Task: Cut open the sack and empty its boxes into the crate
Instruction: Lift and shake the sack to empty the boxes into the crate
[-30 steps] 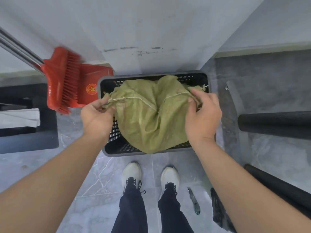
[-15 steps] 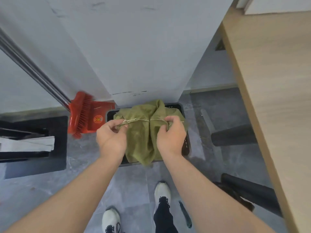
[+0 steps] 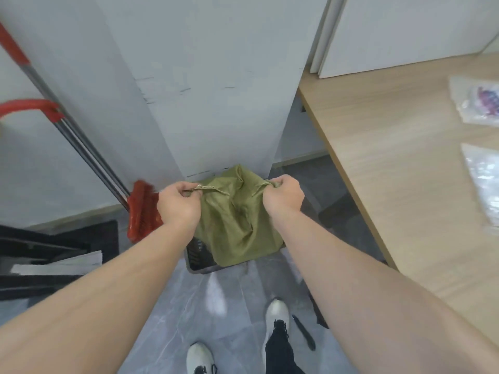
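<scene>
An olive-green woven sack [image 3: 237, 220] hangs over a black slatted crate [image 3: 198, 261] on the floor. My left hand [image 3: 176, 205] grips the sack's upper left corner, and my right hand [image 3: 283, 197] grips its upper right corner. The cloth sags between them and covers most of the crate; only the crate's near left corner shows. No boxes are visible. A dark knife-like tool [image 3: 303, 332] lies on the floor by my right shoe.
A red broom and dustpan [image 3: 141, 211] lean against the white wall to the left of the crate. Black shelving with white paper [image 3: 56, 263] sits at far left. A wooden table [image 3: 405, 171] with plastic bags [image 3: 483, 103] runs along the right. My two shoes stand below.
Both hands have lifted the sack higher above the crate and pulled its corners apart. The view has risen and tilted up, so more of the wall and table shows.
</scene>
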A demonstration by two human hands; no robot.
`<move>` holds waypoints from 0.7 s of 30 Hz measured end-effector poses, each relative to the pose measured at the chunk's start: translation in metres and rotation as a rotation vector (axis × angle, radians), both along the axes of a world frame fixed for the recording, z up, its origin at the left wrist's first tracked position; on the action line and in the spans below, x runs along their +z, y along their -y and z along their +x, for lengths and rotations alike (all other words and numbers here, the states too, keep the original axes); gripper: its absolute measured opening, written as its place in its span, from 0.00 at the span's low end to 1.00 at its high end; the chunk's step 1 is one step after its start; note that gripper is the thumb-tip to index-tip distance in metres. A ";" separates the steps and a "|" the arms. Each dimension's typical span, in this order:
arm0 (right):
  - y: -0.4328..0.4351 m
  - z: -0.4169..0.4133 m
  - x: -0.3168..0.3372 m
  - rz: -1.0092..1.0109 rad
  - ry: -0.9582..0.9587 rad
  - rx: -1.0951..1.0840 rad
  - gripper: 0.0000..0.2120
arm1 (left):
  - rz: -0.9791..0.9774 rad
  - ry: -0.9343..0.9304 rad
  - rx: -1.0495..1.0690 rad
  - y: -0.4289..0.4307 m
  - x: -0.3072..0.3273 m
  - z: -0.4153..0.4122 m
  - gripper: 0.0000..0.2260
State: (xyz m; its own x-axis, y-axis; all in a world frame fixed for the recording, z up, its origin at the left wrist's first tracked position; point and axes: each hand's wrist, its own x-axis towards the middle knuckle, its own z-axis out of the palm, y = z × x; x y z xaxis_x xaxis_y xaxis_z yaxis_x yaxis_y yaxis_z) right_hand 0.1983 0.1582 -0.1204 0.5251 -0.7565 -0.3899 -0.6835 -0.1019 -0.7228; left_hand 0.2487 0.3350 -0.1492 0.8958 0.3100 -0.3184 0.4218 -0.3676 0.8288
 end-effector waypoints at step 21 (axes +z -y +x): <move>0.061 0.014 0.097 0.066 -0.126 0.303 0.07 | 0.277 -0.073 -0.182 0.032 0.106 0.002 0.05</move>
State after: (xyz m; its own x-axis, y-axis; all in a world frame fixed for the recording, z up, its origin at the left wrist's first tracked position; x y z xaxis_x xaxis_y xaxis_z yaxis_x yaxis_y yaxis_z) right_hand 0.2128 0.0973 -0.0234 0.6670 -0.5443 -0.5087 -0.7134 -0.2698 -0.6467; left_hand 0.2508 0.3027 -0.0430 0.9223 0.2305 -0.3102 0.3832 -0.6496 0.6567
